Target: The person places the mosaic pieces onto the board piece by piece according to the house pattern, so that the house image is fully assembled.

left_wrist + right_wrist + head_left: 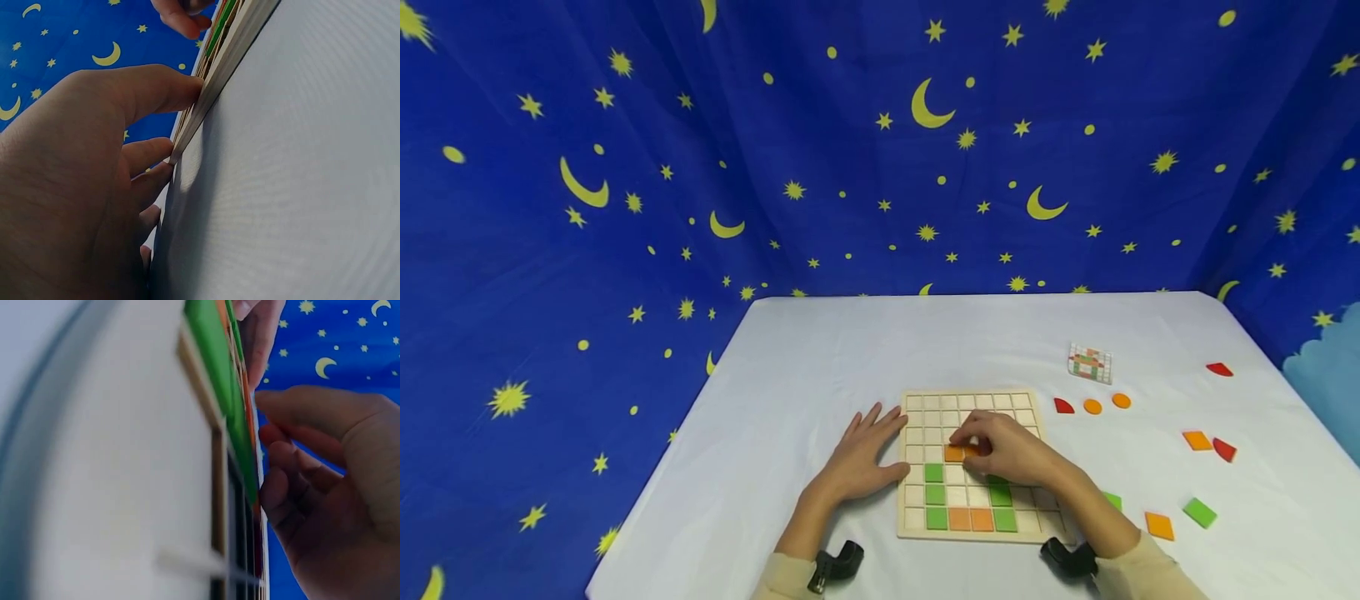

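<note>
On the white table lies a square wooden grid board (923, 408) with green and orange square tiles set in some cells. My left hand (863, 458) is spread flat at the board's left side; in the left wrist view its thumb (169, 94) and fingertips touch the board's edge. My right hand (1011, 446) reaches over the middle of the board, its thumb and forefinger curled about an orange square tile (972, 450). Left of that tile sits another orange tile (953, 453). Part of the board under the right hand is hidden.
Right of the board lie a small pattern card (1090, 364), orange discs (1092, 407), red quarter-circle pieces (1223, 450), loose orange squares (1159, 526) and green squares (1199, 512). A blue curtain (850, 150) with moons and stars hangs behind the table (820, 350).
</note>
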